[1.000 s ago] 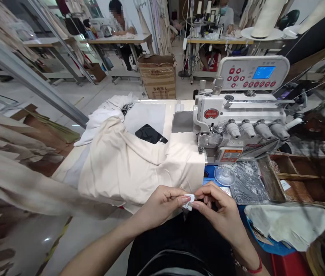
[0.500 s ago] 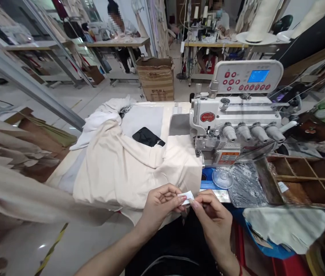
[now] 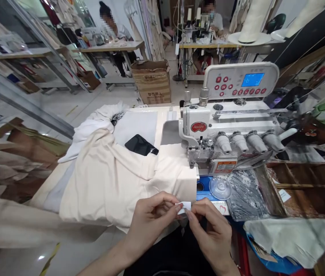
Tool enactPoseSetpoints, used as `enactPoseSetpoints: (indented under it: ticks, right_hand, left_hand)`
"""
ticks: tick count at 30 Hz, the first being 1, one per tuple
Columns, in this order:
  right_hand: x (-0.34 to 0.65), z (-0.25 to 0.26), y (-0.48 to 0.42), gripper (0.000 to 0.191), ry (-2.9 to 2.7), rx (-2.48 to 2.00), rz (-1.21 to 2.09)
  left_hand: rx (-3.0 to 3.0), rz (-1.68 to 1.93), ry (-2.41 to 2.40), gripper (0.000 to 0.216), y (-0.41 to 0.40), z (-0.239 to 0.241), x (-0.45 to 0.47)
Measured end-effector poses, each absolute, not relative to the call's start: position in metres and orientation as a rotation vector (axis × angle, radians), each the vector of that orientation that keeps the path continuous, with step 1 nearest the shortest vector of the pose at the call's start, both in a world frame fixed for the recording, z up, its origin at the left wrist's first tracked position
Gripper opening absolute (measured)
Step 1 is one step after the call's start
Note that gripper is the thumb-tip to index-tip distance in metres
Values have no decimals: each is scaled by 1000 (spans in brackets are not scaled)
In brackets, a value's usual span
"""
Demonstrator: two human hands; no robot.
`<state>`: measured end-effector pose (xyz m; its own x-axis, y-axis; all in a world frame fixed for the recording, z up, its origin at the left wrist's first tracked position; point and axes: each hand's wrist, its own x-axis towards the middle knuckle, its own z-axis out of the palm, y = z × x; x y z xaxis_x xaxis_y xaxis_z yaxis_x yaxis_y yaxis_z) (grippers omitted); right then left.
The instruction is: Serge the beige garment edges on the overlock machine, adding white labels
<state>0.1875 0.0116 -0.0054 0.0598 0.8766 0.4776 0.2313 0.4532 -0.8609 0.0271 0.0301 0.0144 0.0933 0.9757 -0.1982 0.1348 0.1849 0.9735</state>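
Observation:
Between my fingertips, just in front of the machine table, is a small white label [image 3: 185, 207]. My left hand [image 3: 156, 214] pinches its left end between thumb and fingers. The right end is pinched by my right hand [image 3: 209, 226]. Behind my hands, cream fabric [image 3: 113, 176] lies draped in folds over the table and reaches under the presser foot area of a white overlock sewing machine [image 3: 202, 126]. A black phone [image 3: 141, 145] rests beyond the fabric. Fine print on the label is too small to read.
Right of the machine bed are a clear round dish [image 3: 220, 188], a plastic-wrapped pad [image 3: 248, 195] and a wooden compartment tray [image 3: 308, 189]. A pale cloth [image 3: 291, 234] covers a blue bag. Behind stand a cardboard box [image 3: 152, 82] and two people at other sewing tables.
The camera view has shifted slightly, so the machine and table appear further left and lower. Both hands keep hold of the label, which has turned a little.

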Motion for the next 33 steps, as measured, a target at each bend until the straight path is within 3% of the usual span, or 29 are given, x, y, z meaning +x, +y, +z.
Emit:
enactPoseSetpoints:
  ticks: [7,13,18,24,28,33]
  right_hand:
    - [199,1,49,15,-1481,-1081,392]
    - [211,-10,60,27,-1720,-1090,3]
    - [207,-17,59,20,-1783,-1142,-279]
    - [211,-20,77,15,-1750,-1168,-351]
    - [204,-26,70,14,-1529,-1150,24]
    - [173,-65,-15,21,-1357,-1202,871]
  left_hand:
    - [1933,847,1458,11,104,63,35]
    - [1837,654,1556,7,128,62,40]
    - [1866,705,1556,10,119,58,42]
    - [1888,732,1578,9,139,53,43]
    - [1978,719,1522,6,152,53,31]
    - [2217,1196,1537,44,101,25,6]
